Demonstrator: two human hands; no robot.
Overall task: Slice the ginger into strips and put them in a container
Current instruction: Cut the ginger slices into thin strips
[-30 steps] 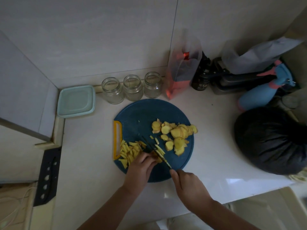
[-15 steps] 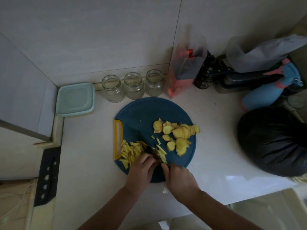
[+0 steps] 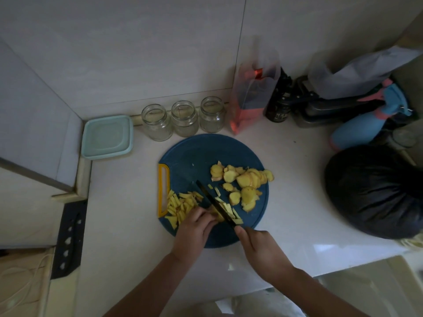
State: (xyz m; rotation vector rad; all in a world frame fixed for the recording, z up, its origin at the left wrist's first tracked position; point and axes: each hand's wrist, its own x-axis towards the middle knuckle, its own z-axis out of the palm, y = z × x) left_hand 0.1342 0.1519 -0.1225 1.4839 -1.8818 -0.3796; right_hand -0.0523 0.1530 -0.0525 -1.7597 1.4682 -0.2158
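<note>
Head camera, looking down at a white counter. Three empty glass jars (image 3: 156, 125) stand behind one round blue cutting board (image 3: 206, 154). Right hand (image 3: 261, 250) grips a dark knife (image 3: 215, 204). Left hand (image 3: 194, 229), fingers curled, pins ginger just beside the blade. Cut strips (image 3: 180, 205) lie left, round ginger slices (image 3: 242, 181) right. A pale lidded container (image 3: 107, 137) sits far left.
</note>
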